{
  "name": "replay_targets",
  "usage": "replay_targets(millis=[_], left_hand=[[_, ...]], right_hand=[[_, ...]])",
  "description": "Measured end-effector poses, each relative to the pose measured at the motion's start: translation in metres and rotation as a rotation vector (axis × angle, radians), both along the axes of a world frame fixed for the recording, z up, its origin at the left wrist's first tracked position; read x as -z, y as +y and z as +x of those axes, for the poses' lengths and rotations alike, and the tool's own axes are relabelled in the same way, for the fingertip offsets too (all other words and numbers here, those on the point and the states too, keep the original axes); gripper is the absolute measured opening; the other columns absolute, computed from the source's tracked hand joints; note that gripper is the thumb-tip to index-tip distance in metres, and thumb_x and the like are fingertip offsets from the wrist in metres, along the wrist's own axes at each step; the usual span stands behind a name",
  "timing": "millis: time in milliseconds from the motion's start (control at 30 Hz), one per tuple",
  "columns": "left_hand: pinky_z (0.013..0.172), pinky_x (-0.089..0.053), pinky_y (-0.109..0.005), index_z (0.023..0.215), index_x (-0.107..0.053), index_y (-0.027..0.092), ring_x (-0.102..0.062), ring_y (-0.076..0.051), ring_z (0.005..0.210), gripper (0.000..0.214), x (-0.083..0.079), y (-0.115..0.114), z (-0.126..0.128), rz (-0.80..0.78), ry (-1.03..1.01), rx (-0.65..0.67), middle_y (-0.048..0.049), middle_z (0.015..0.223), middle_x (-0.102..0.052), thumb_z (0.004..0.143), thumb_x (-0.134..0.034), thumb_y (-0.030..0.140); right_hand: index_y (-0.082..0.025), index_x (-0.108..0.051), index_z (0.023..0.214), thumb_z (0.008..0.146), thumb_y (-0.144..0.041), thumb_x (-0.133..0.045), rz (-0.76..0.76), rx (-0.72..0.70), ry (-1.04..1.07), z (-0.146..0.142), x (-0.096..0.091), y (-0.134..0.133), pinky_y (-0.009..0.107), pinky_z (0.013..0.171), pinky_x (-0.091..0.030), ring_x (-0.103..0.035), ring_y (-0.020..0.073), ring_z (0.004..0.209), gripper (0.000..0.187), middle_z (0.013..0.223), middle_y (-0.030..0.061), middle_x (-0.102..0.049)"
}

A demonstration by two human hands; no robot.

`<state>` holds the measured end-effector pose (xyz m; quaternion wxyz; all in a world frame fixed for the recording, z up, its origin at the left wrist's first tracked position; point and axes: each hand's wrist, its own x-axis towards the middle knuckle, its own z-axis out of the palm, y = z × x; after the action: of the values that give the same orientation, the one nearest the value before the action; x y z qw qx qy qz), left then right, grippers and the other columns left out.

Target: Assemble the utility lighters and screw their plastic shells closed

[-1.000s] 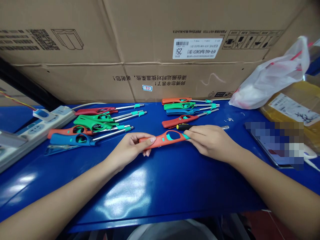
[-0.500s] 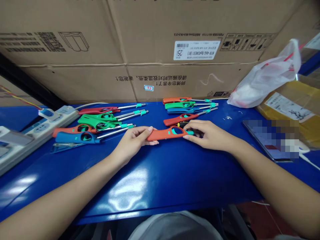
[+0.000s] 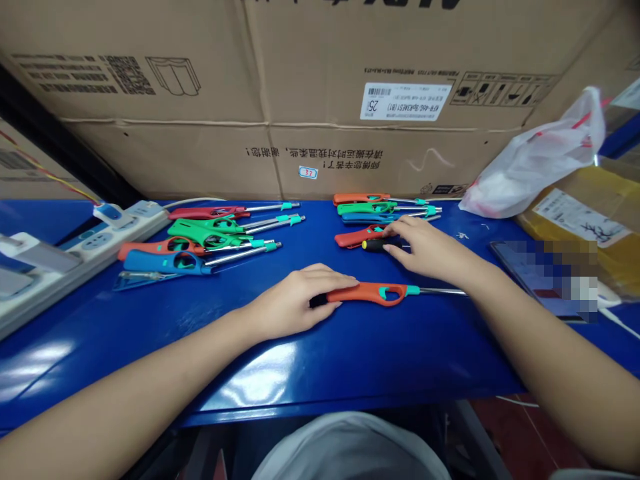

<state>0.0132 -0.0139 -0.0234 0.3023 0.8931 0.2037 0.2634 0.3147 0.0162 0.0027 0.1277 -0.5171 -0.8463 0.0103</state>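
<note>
My left hand (image 3: 295,303) closes around the handle end of an orange gas lighter (image 3: 367,293), thumb on the near side and fingers on the far side. The lighter lies on the blue table, its metal rod pointing right and passing behind my right forearm. Farther back, my right hand (image 3: 430,247) has thumb and fingers around a screwdriver (image 3: 374,246) with a black and yellow handle. The screwdriver's shaft is mostly hidden by the hand. Just behind it lies a red lighter (image 3: 350,238), partly covered by my fingers.
Orange, green and blue lighters (image 3: 363,198) lie at the back right. Several more lighters (image 3: 205,230) are grouped left, beside a white power strip (image 3: 95,243). A phone (image 3: 530,280), a plastic bag (image 3: 540,157) and a taped box (image 3: 590,220) stand right. A large carton (image 3: 200,153) closes the back.
The orange lighter has come down onto the table, nearer me and to the right, with my left hand on it. My right hand has left the lighter and taken the screwdriver.
</note>
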Motion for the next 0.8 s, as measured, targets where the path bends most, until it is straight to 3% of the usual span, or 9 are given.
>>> replay_targets(millis=[167, 333, 467, 567, 700, 800], left_hand=[[0.108, -0.051, -0.040, 0.138, -0.063, 0.017, -0.066, -0.025, 0.118, 0.053, 0.004, 0.002, 0.001, 0.043, 0.048, -0.062, -0.0117, 0.128, -0.072, 0.087, -0.076, 0.029], [0.096, -0.056, -0.038, 0.124, -0.072, 0.015, -0.068, -0.022, 0.102, 0.034, 0.002, 0.003, 0.001, 0.054, 0.079, -0.081, -0.0097, 0.110, -0.074, 0.092, -0.072, 0.026], [0.091, -0.057, -0.036, 0.122, -0.074, 0.016, -0.068, -0.021, 0.097, 0.032, 0.004, 0.001, 0.004, 0.042, 0.079, -0.139, -0.0086, 0.106, -0.073, 0.092, -0.073, 0.027], [0.090, -0.056, -0.035, 0.124, -0.073, 0.016, -0.067, -0.021, 0.098, 0.033, 0.007, 0.000, 0.006, 0.050, 0.069, -0.153, -0.0088, 0.106, -0.073, 0.093, -0.072, 0.028], [0.092, -0.055, -0.037, 0.125, -0.071, 0.016, -0.065, -0.022, 0.101, 0.032, 0.009, 0.003, 0.006, 0.116, 0.070, -0.210, -0.0090, 0.108, -0.071, 0.096, -0.067, 0.028], [0.093, -0.054, -0.039, 0.122, -0.072, 0.018, -0.063, -0.024, 0.103, 0.032, 0.005, 0.006, 0.003, 0.148, 0.101, -0.256, -0.0086, 0.110, -0.071, 0.095, -0.067, 0.034]], right_hand=[[-0.019, -0.064, 0.106, 0.099, -0.028, -0.050, -0.023, -0.065, 0.023, 0.000, 0.008, -0.001, 0.043, 0.088, -0.052, -0.064, 0.0288, 0.101, 0.018, 0.104, 0.0122, -0.070], [-0.020, -0.064, 0.109, 0.099, -0.038, -0.057, -0.038, -0.097, -0.017, -0.003, 0.009, -0.003, 0.044, 0.092, -0.049, -0.062, 0.0304, 0.106, 0.021, 0.112, 0.0126, -0.070], [-0.019, -0.063, 0.105, 0.098, -0.032, -0.059, -0.044, -0.063, -0.078, -0.013, 0.006, -0.008, 0.041, 0.090, -0.048, -0.063, 0.0295, 0.105, 0.015, 0.111, 0.0128, -0.071], [-0.018, -0.061, 0.112, 0.097, -0.025, -0.059, -0.033, 0.016, -0.095, -0.017, 0.001, -0.014, 0.038, 0.082, -0.049, -0.066, 0.0297, 0.105, 0.017, 0.115, 0.0133, -0.073], [-0.020, -0.058, 0.116, 0.095, -0.021, -0.055, 0.009, 0.196, -0.065, -0.006, -0.008, -0.017, 0.034, 0.060, -0.042, -0.071, 0.0302, 0.088, 0.021, 0.109, 0.0123, -0.076], [-0.024, -0.055, 0.120, 0.093, -0.022, -0.055, 0.092, 0.356, 0.014, 0.014, -0.016, -0.010, 0.033, 0.060, -0.040, -0.071, 0.0305, 0.088, 0.027, 0.115, 0.0122, -0.075]])
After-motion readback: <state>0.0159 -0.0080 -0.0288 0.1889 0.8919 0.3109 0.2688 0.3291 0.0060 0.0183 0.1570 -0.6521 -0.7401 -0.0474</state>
